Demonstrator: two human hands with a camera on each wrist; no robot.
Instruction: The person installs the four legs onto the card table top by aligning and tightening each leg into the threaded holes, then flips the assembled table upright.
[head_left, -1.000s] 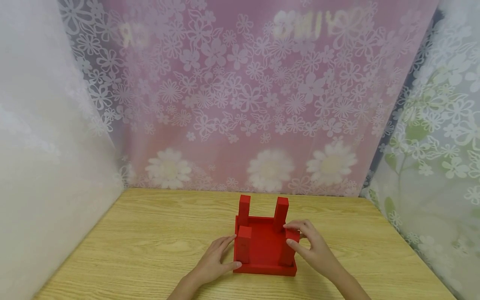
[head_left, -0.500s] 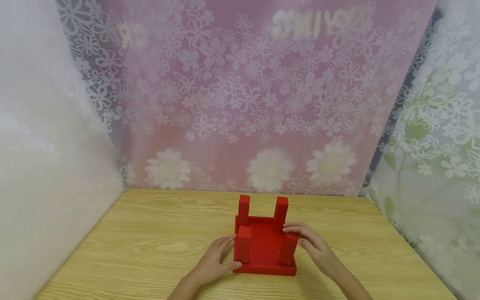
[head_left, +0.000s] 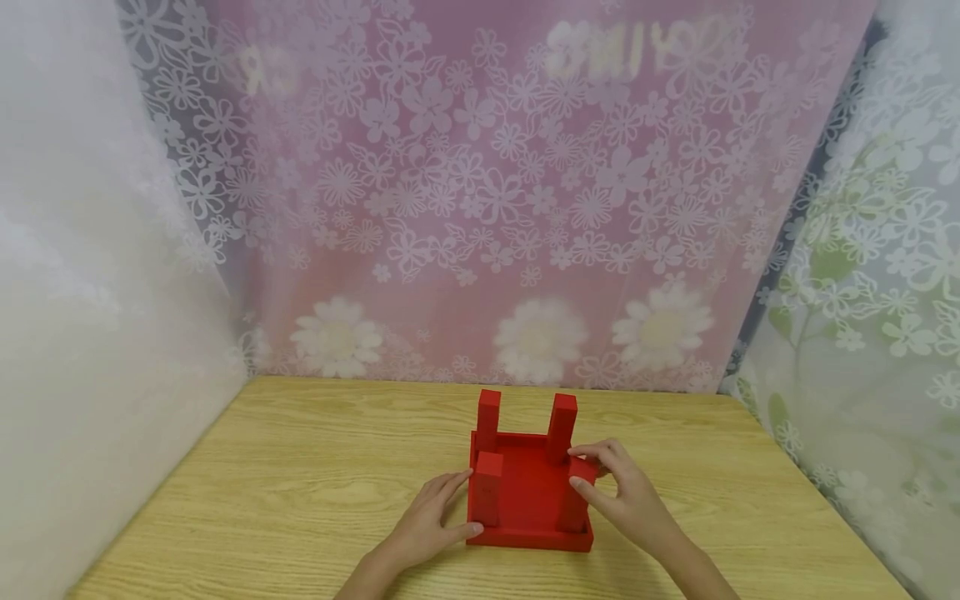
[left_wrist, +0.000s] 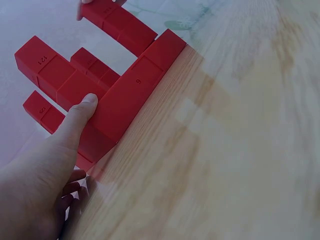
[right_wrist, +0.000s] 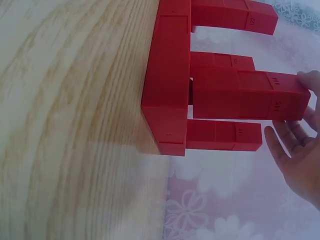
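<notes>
A shallow red square tray [head_left: 528, 540] lies on the table with a red post standing at each corner. My left hand [head_left: 429, 521] grips its front left corner, thumb on the front wall and fingers along the left side. Beside that thumb rises the front left post [head_left: 488, 492]. My right hand [head_left: 633, 504] pinches the top of the front right post [head_left: 574, 504] between thumb and fingers. In the right wrist view, a thin gap shows between this post's foot [right_wrist: 200, 95] and the tray. Raised numbers mark the posts.
The back left post [head_left: 488, 417] and back right post [head_left: 564, 421] stand upright at the tray's far side. The wood-grain table [head_left: 337, 483] is bounded by a flowered pink curtain [head_left: 480, 208] behind and pale sheets at both sides.
Half a second ago my right thumb was at the post's right side; now it is back on the near left face, as one second ago. The left hand and tray stay in place.
</notes>
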